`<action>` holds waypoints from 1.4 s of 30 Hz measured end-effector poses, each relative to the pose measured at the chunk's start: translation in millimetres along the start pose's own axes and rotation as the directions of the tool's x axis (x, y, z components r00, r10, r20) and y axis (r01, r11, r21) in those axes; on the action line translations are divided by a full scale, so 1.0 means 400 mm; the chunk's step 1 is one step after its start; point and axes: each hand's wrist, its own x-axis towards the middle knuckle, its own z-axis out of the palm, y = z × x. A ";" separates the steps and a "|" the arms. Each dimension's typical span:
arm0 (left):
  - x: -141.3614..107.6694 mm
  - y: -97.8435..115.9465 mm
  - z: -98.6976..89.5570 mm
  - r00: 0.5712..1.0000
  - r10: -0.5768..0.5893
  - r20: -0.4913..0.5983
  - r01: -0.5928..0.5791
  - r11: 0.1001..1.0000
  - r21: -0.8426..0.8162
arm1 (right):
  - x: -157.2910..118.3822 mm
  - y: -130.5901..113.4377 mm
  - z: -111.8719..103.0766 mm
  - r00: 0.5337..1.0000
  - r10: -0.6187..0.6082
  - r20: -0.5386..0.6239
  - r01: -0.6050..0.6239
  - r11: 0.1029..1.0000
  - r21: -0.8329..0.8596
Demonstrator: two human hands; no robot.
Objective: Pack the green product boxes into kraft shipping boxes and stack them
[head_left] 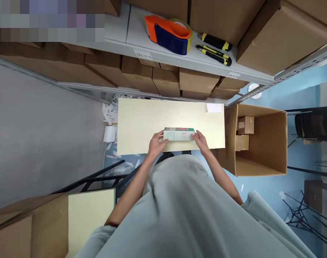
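A long, narrow box, white on its near face with a green and red top (178,134), is held level above the pale yellow table (142,122). My left hand (157,143) grips its left end, thumb on the near face. At the right end, my right hand (200,140) holds it between thumb and fingers. A small white card or label (214,108) lies near the table's back right corner.
Right of the table stands an open carton (268,143) with small boxes (246,125) inside. Above the back edge, a shelf (163,53) bears a tape dispenser (170,36), two cutters (215,42) and cartons. A carton (49,222) stands at lower left.
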 end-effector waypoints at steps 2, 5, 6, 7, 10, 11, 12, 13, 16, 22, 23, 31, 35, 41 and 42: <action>0.025 -0.027 0.019 0.994 -0.108 -0.018 0.107 0.993 -0.044 | 0.045 0.015 -0.004 0.997 0.039 0.060 -0.037 0.999 -0.037; 0.051 -0.060 0.042 0.979 -0.203 0.000 0.203 0.975 -0.087 | 0.102 0.043 -0.001 0.985 0.078 0.151 -0.063 0.992 -0.106; 0.056 -0.068 0.048 0.975 -0.222 0.011 0.222 0.972 -0.073 | 0.117 0.053 0.000 0.980 0.085 0.179 -0.062 0.989 -0.131; 0.058 -0.075 0.051 0.970 -0.242 0.018 0.243 0.969 -0.049 | 0.130 0.064 -0.001 0.975 0.087 0.203 -0.055 0.986 -0.156; 0.054 -0.091 0.050 0.974 -0.228 0.018 0.225 0.969 0.107 | 0.154 0.098 -0.016 0.972 0.068 0.227 -0.019 0.977 -0.211; 0.052 -0.095 0.047 0.985 -0.167 0.030 0.159 0.968 0.193 | 0.158 0.110 -0.023 0.975 0.066 0.212 -0.017 0.974 -0.227; 0.050 -0.099 0.043 0.994 -0.087 0.063 0.065 0.956 0.286 | 0.160 0.122 -0.032 0.979 0.074 0.189 -0.027 0.970 -0.242; 0.050 -0.103 0.041 0.993 -0.001 0.117 -0.043 0.925 0.377 | 0.162 0.134 -0.039 0.982 0.090 0.164 -0.046 0.966 -0.255; 0.059 -0.106 0.040 0.944 0.122 0.307 -0.273 0.810 0.518 | 0.160 0.161 -0.050 0.981 0.147 0.125 -0.110 0.957 -0.269; 0.096 -0.073 0.039 0.927 0.075 0.367 -0.277 0.795 0.539 | 0.141 0.148 -0.031 0.984 0.126 0.127 -0.097 0.972 -0.215; 0.098 -0.064 0.030 0.934 0.059 0.353 -0.246 0.822 0.514 | 0.137 0.133 -0.029 0.987 0.110 0.117 -0.085 0.976 -0.199; 0.047 0.016 -0.094 0.827 -0.156 0.540 0.301 0.935 -0.190 | 0.082 -0.100 0.012 0.949 -0.223 0.221 0.207 0.974 0.094; 0.021 0.045 -0.133 0.698 -0.075 0.712 0.445 0.824 -0.350 | 0.052 -0.228 0.090 0.875 -0.290 0.387 0.251 0.957 0.148; 0.003 0.040 -0.145 0.695 -0.047 0.718 0.519 0.723 -0.456 | 0.034 -0.281 0.192 0.881 -0.260 0.395 0.179 0.957 0.230; 0.001 0.040 -0.145 0.699 -0.063 0.712 0.534 0.708 -0.462 | 0.033 -0.277 0.201 0.882 -0.254 0.398 0.167 0.956 0.241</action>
